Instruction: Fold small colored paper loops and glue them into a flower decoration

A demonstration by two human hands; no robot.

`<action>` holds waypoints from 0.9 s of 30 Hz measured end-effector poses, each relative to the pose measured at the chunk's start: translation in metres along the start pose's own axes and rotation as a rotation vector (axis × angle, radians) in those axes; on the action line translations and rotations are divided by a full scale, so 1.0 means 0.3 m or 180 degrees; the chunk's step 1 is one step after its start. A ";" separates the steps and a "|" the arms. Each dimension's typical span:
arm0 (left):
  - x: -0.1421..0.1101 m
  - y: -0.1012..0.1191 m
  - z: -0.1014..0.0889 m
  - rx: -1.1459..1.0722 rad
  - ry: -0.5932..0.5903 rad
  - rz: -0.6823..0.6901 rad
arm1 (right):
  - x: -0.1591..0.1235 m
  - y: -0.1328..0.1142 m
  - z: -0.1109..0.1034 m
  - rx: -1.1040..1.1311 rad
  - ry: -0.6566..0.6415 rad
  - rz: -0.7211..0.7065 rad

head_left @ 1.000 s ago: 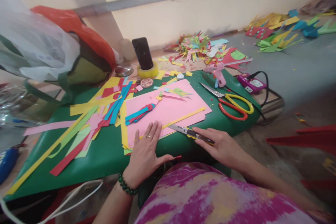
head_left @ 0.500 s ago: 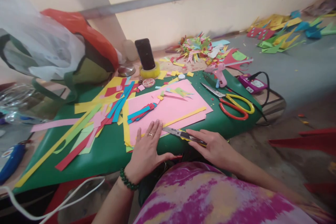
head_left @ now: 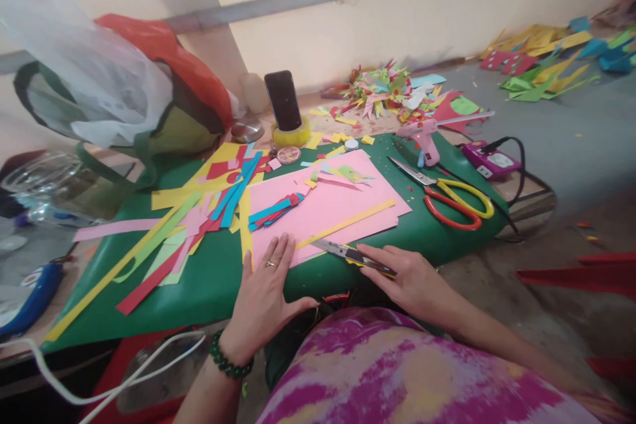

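My left hand (head_left: 263, 291) lies flat with fingers spread at the near left corner of the pink paper (head_left: 332, 205), over one end of a yellow paper strip (head_left: 352, 220). In my right hand (head_left: 405, 275) is a utility knife (head_left: 358, 256), its blade pointing left along the near edge of the paper, close to the strip. Whether the blade touches the paper I cannot tell. A small bundle of blue and red strips (head_left: 275, 211) rests on the pink paper, with pale green and pink cut pieces (head_left: 345, 175) behind it.
Scissors (head_left: 447, 199) and a pink glue gun (head_left: 424, 139) lie right on the green mat (head_left: 193, 311). Coloured strips (head_left: 189, 218) spread left. Behind stand a phone (head_left: 283, 101) in a yellow tape roll (head_left: 293, 132) and a bag (head_left: 193, 99). A white cable (head_left: 124, 384) hangs at front left.
My left hand has slid left along the near paper edge, uncovering more of the yellow strip's end. The knife stays in my right hand near the strip. The view has shifted slightly left.
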State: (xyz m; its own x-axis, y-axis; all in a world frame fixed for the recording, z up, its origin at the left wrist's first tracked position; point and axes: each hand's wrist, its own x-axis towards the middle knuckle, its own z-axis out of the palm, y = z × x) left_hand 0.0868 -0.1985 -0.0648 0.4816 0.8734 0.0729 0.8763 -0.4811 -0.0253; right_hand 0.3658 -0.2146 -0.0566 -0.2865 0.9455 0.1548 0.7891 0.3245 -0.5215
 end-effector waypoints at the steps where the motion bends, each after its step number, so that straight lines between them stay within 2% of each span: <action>1: 0.000 0.001 0.001 0.0001 0.0012 0.0003 | 0.000 -0.004 0.002 -0.0015 -0.0007 -0.0010; 15: -0.001 0.005 0.000 0.0068 0.0061 0.0014 | 0.024 -0.063 0.031 -0.0096 -0.0272 -0.0082; 19: 0.018 0.031 -0.011 0.0132 0.0009 0.0012 | 0.021 -0.041 0.016 -0.0040 -0.0132 -0.0032; 24: 0.089 0.090 -0.014 0.0095 -0.0032 0.0029 | 0.012 0.007 -0.008 -0.0092 0.0068 0.0175; 27: 0.112 0.096 -0.011 0.0053 0.0001 0.0059 | 0.006 0.022 -0.014 -0.0105 0.0108 0.0232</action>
State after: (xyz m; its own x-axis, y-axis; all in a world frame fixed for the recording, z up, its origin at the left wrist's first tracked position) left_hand 0.1282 -0.1832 -0.0597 0.4977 0.8643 0.0726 0.8673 -0.4959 -0.0432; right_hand 0.3727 -0.2107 -0.0564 -0.2095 0.9668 0.1461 0.8249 0.2550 -0.5045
